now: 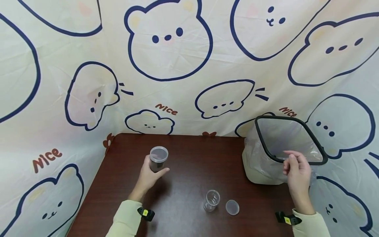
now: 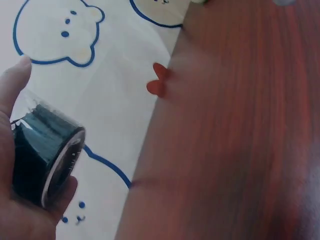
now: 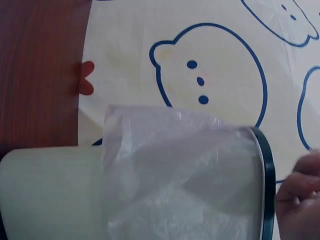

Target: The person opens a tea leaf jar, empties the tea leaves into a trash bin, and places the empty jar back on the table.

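My left hand [image 1: 148,176] grips a clear plastic jar [image 1: 158,158] with a translucent lid and dark contents, above the left part of the table. In the left wrist view, thumb and fingers wrap round the jar [image 2: 45,150], with its dark filling against the base. My right hand [image 1: 297,177] is over the near rim of a trash bin [image 1: 257,176], fingers loosely curled and nothing visible in them. The right wrist view shows that hand [image 3: 302,195] at the right edge, beside the dark rim ring [image 3: 269,185].
A clear jar without a lid [image 1: 211,200] stands on the brown table [image 1: 183,171], with a round translucent lid [image 1: 232,207] lying to its right. A plastic liner [image 3: 175,180] hangs over the bin's outside. A printed cloth [image 1: 183,95] covers the walls behind and beside the table.
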{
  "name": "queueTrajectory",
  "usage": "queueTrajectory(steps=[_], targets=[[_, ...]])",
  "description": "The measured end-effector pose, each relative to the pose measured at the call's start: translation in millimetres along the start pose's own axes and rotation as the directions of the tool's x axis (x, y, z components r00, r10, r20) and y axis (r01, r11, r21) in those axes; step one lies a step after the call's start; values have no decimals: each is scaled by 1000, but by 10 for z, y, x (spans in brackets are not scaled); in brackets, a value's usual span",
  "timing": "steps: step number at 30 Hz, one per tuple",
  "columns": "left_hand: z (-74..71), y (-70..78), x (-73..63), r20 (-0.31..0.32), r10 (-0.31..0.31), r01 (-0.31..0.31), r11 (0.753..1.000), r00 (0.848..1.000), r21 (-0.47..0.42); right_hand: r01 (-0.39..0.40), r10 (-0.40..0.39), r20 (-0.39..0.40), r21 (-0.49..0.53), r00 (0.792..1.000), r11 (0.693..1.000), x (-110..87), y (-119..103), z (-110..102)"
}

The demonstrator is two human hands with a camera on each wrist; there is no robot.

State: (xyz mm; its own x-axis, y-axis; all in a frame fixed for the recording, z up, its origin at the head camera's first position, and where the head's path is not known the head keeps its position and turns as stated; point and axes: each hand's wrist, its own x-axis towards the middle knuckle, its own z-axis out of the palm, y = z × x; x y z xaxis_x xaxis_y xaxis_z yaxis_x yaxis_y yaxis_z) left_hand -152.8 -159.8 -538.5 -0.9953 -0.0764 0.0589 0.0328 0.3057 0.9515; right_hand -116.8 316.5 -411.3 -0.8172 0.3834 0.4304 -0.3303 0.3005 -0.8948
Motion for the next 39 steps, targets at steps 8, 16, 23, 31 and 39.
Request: queueTrajectory(steps=[8,16,23,31,39], targets=[[127,202,-22,98,42,-43,999,994,8,-23,22,206,5,978,1000,-74,66,186],[350,375,-13,116,95,-91,995,989,-44,-19,-5,347,65,938,998,-173,162,364],[458,514,-28,153,108,-94,991,982,-94,-50,-8,390,139,921,989,-254,179,578],[548,644,-31,192,155,-136,985,969,-105,-24,-79,416,237,906,971,-357,206,854],[600,800,-85,241,199,-184,979,950,-84,-35,-94,469,260,878,965,-468,129,1100]])
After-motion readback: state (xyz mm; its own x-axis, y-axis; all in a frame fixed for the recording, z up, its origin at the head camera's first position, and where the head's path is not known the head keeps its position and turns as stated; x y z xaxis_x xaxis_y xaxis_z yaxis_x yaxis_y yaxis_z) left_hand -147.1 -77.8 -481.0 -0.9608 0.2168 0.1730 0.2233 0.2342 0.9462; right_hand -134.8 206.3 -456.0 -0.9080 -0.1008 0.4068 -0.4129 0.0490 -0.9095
